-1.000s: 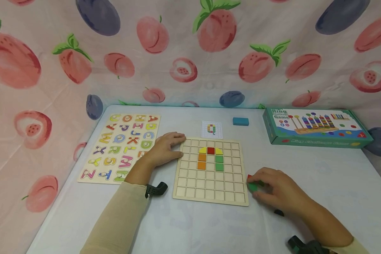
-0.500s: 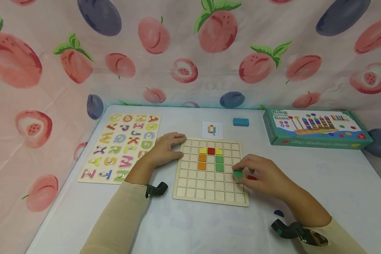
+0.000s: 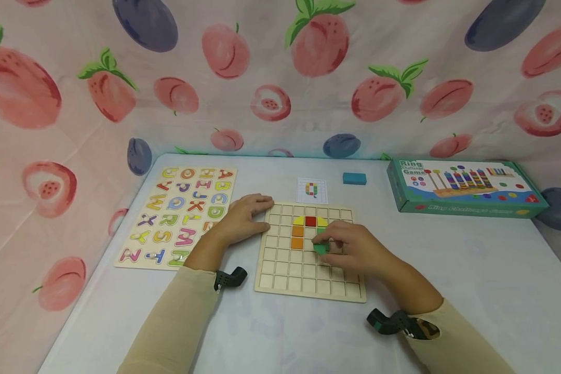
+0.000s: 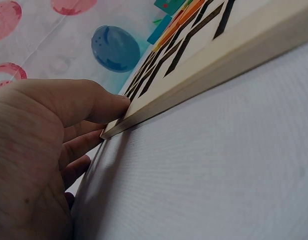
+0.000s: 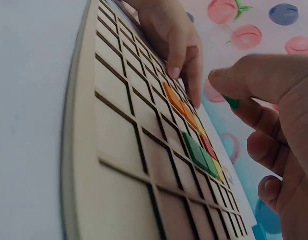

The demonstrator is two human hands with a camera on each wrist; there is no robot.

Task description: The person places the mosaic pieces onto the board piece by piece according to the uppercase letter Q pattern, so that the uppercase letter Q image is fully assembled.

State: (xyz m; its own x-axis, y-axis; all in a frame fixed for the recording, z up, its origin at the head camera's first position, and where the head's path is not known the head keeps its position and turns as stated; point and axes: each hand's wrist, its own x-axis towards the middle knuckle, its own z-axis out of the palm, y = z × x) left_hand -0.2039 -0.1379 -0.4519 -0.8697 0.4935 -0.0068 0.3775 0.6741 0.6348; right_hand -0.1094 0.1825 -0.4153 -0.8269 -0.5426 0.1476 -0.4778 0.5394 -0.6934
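Observation:
My right hand pinches a small green tile between thumb and fingertips above the wooden grid board. In the right wrist view the green tile's edge shows, held off the board. My left hand rests at the board's upper left corner, thumb on its edge and fingers extended. Orange tiles, a red tile and yellow corner pieces lie in the grid. Green square tiles sit opposite the orange ones, partly hidden by my right hand in the head view.
Behind the board lies a pattern card with a coloured Q. A blue block and a green game box stand toward the back right. An alphabet puzzle board lies to the left, partly under my left arm.
My right hand has carried the green tile leftward from beside the board to over its middle. A dark blue piece near the right wrist is now hidden. The left hand stays put.

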